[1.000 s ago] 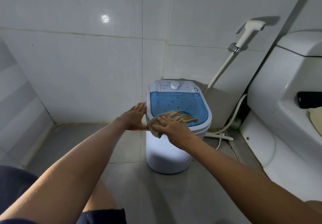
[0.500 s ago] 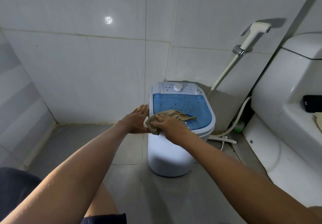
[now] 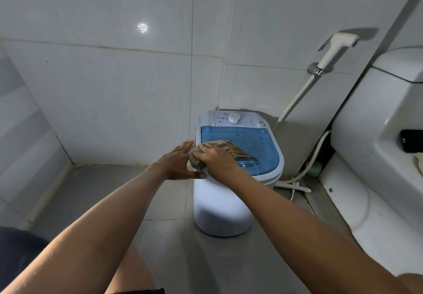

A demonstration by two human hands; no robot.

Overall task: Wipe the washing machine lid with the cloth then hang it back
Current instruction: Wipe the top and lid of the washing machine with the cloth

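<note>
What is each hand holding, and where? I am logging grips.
The right hand grips the cloth by its bunched left end; the left hand lies flat, holding nothing.

Both bare arms reach forward, left hand (image 3: 178, 164) flat with fingers extended, right hand (image 3: 216, 159) curled, knuckles up

A white bidet sprayer (image 3: 336, 48) hangs on the tiled wall (image 3: 114, 87) up and to the right of the hands, its hose (image 3: 295, 101) running down. Farther right stands a white toilet (image 3: 375, 138). Grey floor tiles (image 3: 109, 193) lie below the hands.
</note>
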